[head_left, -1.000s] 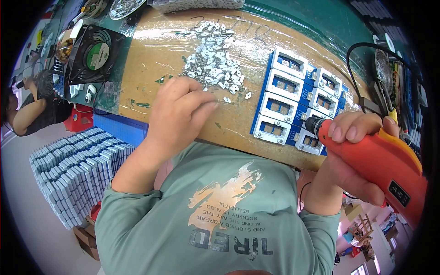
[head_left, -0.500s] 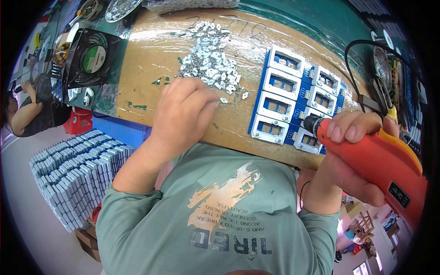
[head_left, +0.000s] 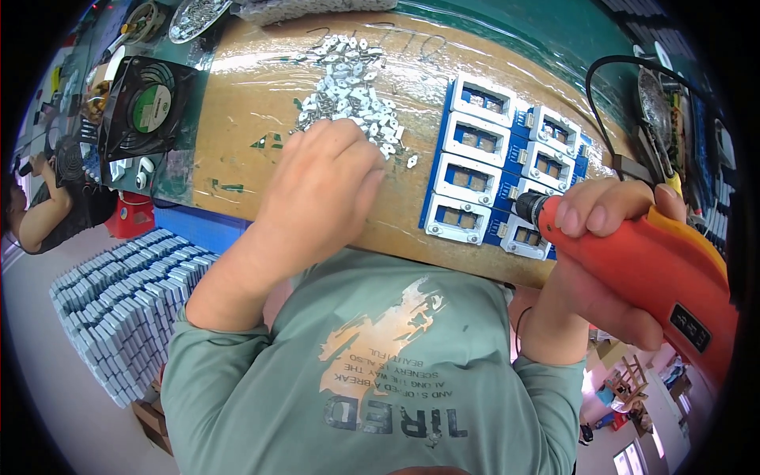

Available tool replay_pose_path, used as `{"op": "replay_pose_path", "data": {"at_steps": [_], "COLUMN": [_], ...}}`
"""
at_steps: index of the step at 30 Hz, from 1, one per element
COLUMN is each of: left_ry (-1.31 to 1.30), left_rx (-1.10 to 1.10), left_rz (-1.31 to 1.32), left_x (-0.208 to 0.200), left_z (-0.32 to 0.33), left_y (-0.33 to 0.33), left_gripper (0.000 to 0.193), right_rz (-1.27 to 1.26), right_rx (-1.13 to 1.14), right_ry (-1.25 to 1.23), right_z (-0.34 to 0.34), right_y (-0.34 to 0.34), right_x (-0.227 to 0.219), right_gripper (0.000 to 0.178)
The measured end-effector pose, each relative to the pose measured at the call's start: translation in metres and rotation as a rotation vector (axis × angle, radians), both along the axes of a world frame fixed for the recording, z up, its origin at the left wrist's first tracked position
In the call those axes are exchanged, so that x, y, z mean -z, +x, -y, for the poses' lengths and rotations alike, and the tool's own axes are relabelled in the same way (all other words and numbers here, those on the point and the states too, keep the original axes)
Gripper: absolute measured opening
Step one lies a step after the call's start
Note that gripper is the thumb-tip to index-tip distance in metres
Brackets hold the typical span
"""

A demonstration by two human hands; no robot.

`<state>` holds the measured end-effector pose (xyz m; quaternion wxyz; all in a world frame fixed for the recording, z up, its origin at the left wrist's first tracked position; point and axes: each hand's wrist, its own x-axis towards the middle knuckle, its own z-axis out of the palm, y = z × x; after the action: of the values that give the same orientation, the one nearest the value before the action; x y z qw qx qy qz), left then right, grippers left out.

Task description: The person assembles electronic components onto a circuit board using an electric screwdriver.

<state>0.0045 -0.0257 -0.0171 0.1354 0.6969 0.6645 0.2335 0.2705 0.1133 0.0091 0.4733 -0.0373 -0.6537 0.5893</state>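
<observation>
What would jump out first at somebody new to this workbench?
Probably the bulky red power tool with a yellow-orange strip, gripped in the right hand at the picture's right. Next, the heap of small white pieces on the brown tabletop, upper centre, the left hand at its near edge. Between them, white rectangular frames sit in two columns on blue backing.

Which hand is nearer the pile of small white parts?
Left. The left hand is right at the near edge of the pile; its fingertips are hidden. The right hand, holding the red drill, is well to the right, by the white frames.
</observation>
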Motion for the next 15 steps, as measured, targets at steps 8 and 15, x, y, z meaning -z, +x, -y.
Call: {"op": "replay_pose_path", "data": {"at_steps": [8,15], "left_ry": [0.128,0.218], "left_rx": [0.025,0.06], "left_rz": [-0.087,0.056], "left_x": [0.009,0.013], "left_z": [0.009,0.004], "left_y": [-0.003,0.003], "left_gripper": [0.018,0.02], "right_rz": [0.015,0.013], "right_rx": [-0.031,-0.015], "right_ry": [0.019,-0.076], "right_z": [-0.001,0.005], "right_y": [-0.004,0.005], "right_x": [0.001,-0.013], "right_gripper": [0.117,0.113]}}
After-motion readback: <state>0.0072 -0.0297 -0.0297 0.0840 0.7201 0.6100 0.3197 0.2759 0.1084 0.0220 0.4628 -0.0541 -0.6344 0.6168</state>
